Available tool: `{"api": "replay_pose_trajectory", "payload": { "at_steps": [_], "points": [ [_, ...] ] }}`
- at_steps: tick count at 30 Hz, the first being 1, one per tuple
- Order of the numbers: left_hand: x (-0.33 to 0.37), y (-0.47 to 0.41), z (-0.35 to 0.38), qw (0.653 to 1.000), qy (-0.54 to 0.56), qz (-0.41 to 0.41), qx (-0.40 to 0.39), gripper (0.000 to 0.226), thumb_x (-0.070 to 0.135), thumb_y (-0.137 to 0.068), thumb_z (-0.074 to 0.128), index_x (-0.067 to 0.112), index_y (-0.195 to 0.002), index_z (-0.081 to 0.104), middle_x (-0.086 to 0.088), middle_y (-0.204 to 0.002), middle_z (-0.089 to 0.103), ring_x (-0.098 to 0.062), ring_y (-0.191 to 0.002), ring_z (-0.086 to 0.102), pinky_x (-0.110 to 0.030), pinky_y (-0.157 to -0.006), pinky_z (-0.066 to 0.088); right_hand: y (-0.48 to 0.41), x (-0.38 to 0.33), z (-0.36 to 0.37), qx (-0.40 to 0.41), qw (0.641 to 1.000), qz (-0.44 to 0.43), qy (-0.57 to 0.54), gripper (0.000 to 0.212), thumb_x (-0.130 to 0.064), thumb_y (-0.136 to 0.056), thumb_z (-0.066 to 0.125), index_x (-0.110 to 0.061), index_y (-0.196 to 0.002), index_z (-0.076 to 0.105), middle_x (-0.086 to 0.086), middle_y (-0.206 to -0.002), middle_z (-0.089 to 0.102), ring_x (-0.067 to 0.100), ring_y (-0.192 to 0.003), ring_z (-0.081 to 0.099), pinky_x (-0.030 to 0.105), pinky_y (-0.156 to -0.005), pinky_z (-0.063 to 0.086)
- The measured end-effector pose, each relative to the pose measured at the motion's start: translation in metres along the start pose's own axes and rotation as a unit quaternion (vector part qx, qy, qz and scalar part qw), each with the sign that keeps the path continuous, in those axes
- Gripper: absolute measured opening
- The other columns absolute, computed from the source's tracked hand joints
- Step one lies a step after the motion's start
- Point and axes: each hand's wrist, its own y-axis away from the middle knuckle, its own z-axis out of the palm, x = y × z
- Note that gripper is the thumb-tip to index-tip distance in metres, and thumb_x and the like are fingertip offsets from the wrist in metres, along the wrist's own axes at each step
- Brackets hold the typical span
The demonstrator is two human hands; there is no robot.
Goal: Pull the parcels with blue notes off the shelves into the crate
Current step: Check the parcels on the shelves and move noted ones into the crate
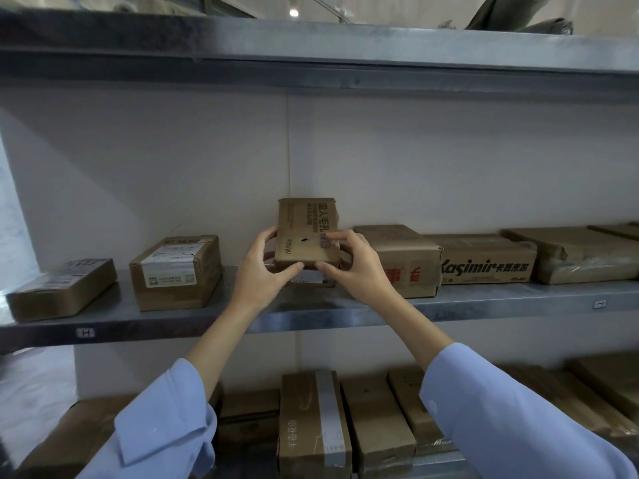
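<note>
Currently, the fingers of both hands pinch one small brown cardboard parcel.
The left hand and right hand curl round its near end, thumbs beneath, equally near. The parcel stands tipped up over the grey metal shelf, long axis running up and away from the fingers. No blue note shows on its visible face; the crate is out of view.

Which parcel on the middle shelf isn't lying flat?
The centre parcel marked RNW: the left hand and right hand grip its lower end and it is tipped up; the other parcels lie flat.
</note>
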Motion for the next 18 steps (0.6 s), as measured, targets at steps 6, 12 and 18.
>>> {"api": "replay_pose_trajectory", "payload": {
  "at_steps": [6,12,18],
  "points": [
    [0.002,0.0013,-0.0003,1.0,-0.002,-0.011,-0.003,0.076,0.027,-0.081,0.078,0.024,-0.145,0.038,0.005,-0.148,0.043,-0.018,-0.135,0.039,-0.032,-0.105,0.036,-0.0003,0.0023,0.0012,0.019,1.0,0.004,-0.023,0.046,-0.022,-0.085,0.075,-0.021,-0.126,0.053,0.001,-0.132,0.049,0.013,-0.123,0.049,0.038,-0.107,0.043],
    [0.0075,0.0015,-0.0013,0.999,-0.034,-0.004,-0.015,0.092,0.023,-0.074,0.084,0.024,-0.149,0.03,0.004,-0.152,0.037,-0.005,-0.126,0.036,-0.03,-0.101,0.034,-0.0014,0.0024,0.0013,-0.005,0.999,0.011,-0.044,0.084,-0.008,-0.077,0.08,-0.027,-0.145,0.035,-0.001,-0.147,0.041,0.016,-0.132,0.045,0.041,-0.11,0.043],
    [0.0045,-0.0006,-0.0024,0.999,0.012,-0.037,-0.03,0.094,0.019,-0.076,0.082,0.026,-0.151,0.025,0.001,-0.155,0.033,-0.024,-0.141,0.035,-0.044,-0.113,0.035,-0.0076,0.0031,0.0003,0.011,0.998,0.02,-0.062,0.099,-0.008,-0.078,0.08,-0.036,-0.152,0.02,-0.003,-0.145,0.045,0.013,-0.134,0.043,0.047,-0.111,0.041]
  ]
}}
